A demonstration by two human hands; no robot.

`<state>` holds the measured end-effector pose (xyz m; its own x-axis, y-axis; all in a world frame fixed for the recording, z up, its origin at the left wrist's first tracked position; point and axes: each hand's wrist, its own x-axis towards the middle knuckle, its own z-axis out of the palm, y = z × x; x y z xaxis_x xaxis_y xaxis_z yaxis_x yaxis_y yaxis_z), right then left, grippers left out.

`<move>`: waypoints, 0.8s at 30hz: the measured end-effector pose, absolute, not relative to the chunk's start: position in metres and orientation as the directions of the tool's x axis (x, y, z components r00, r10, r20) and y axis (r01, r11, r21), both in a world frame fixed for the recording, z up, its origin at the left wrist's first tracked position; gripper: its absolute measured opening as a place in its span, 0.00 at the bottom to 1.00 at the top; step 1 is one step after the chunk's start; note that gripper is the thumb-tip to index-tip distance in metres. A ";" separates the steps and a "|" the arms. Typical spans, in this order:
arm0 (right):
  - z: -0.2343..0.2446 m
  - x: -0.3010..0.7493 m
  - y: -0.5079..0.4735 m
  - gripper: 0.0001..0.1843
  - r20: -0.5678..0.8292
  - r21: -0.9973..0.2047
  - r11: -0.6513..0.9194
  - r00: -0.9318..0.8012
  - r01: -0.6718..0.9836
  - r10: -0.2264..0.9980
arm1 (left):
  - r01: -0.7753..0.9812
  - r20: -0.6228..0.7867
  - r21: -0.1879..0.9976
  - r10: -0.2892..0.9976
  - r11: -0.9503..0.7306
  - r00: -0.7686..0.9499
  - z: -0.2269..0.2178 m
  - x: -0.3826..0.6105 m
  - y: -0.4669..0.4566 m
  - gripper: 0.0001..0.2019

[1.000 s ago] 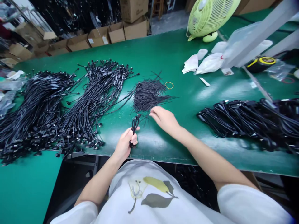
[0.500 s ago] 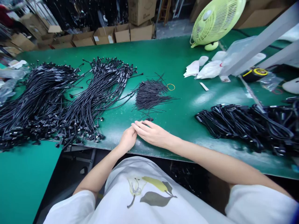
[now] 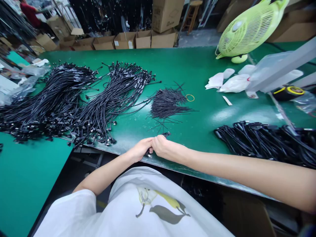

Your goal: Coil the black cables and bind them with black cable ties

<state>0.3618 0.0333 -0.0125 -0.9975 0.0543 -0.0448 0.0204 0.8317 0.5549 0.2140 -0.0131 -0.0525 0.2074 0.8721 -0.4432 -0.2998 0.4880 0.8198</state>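
My left hand (image 3: pixel 143 148) and my right hand (image 3: pixel 160 144) meet near the front edge of the green table. Both are closed around a black cable (image 3: pixel 148 154), mostly hidden by my fingers; one end shows below the left hand and another dark end pokes out past the right. Just beyond my hands lies a pile of short black wire ties (image 3: pixel 168 102), with a yellow rubber band (image 3: pixel 190 97) beside it. To the left are heaps of loose black cables (image 3: pixel 113 92). On the right, bundled black cables (image 3: pixel 259 141) lie in a row.
A light green fan (image 3: pixel 247 31) stands at the back right. Nearby are white plastic bags (image 3: pixel 234 83), a grey metal post (image 3: pixel 281 67) and a black and yellow tape measure (image 3: pixel 287 93). Cardboard boxes (image 3: pixel 143 39) line the table's far side. A person in red (image 3: pixel 31 14) is far back left.
My right hand has gone from extended fingers to a closed grip beside my left hand. The cable's end now shows below them. The camera view has shifted slightly.
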 end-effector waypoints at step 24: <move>-0.043 0.357 0.025 0.18 0.356 -0.630 0.742 -0.763 0.231 0.539 | 0.234 0.113 0.960 0.979 -0.152 0.172 -0.039 0.180 -0.008 0.17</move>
<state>0.3573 0.0246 -0.0434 -0.7633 0.5393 0.3559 0.2306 0.7419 -0.6296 0.1796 -0.0078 -0.0394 0.1718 0.9786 0.1131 0.2337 -0.1520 0.9603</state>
